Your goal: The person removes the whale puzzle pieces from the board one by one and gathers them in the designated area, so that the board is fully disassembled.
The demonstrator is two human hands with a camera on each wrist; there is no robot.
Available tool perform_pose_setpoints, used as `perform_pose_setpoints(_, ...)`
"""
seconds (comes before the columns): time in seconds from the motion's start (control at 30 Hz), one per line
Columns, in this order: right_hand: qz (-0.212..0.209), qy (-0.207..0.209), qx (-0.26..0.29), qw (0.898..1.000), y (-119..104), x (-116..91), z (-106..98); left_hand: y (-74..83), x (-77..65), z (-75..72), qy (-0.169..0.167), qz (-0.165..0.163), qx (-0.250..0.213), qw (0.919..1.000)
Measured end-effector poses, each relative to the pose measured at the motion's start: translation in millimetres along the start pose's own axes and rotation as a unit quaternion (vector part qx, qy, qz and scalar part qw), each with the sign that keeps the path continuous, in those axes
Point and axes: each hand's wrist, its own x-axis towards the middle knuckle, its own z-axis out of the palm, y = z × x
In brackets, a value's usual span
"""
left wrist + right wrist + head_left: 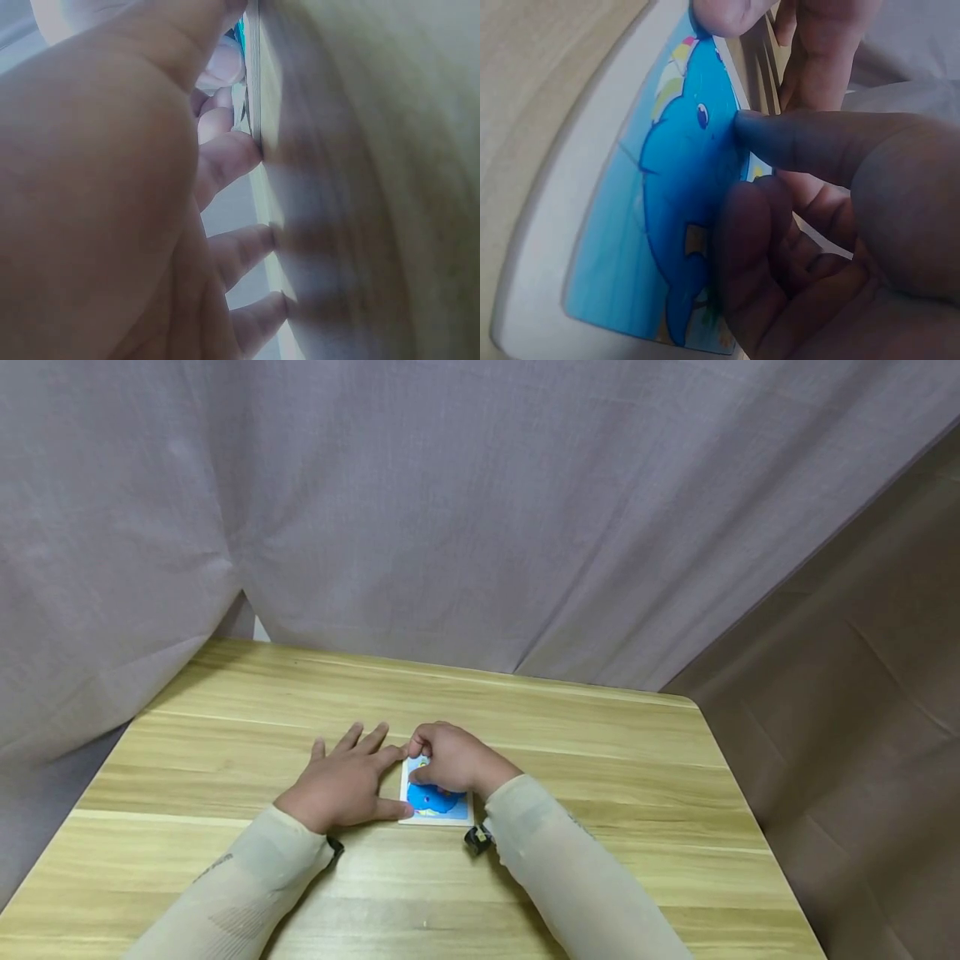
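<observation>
A small jigsaw puzzle [457,814] with a pale frame lies on the table, showing a blue dolphin [697,150] on a light blue ground. Thin seams cross the picture in the right wrist view. My left hand [341,787] spreads at the puzzle's left side, palm down, its thumb at the near left corner and its index finger by the far left one. Over the picture is my right hand [453,760], thumb straight with its tip pressing the dolphin below the eye. Its index finger bends against the picture's edge, a gap between it and the thumb. This hand hides the puzzle's far right part.
The wooden table [600,760] stretches out on all sides of the puzzle. A grey curtain [450,527] hangs along its far edge, and a brown one [847,710] hangs on the right. A small black device [477,840] sits under my right wrist.
</observation>
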Motion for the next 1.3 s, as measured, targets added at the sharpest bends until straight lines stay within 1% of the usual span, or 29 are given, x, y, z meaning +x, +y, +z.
perform_pose_setpoints(0.33,-0.022,0.023,-0.027,0.999,1.1,-4.0,0.9,-0.2,-0.1,-0.3,0.001,0.000,-0.003,1.0000)
perform_pose_setpoints(0.5,-0.019,0.031,-0.024,0.999,2.5,-5.4,1.4,0.7,0.6,-0.6,0.002,0.000,-0.003,1.0000)
perform_pose_setpoints(0.63,-0.014,0.041,-0.033,0.999,1.6,-6.5,2.9,0.2,1.0,0.1,0.003,0.000,-0.001,1.0000)
perform_pose_setpoints(0.8,-0.023,0.050,-0.041,0.998,2.0,-8.3,5.3,0.4,0.9,0.2,0.001,0.000,0.000,1.0000)
perform_pose_setpoints(1.17,-0.049,0.058,-0.027,0.997,5.7,-16.0,10.3,-0.3,1.3,1.3,-0.006,-0.001,-0.001,1.0000)
perform_pose_setpoints(1.3,-0.054,0.062,-0.005,0.997,8.5,-19.3,12.6,-0.8,1.8,1.9,-0.004,0.001,-0.001,1.0000)
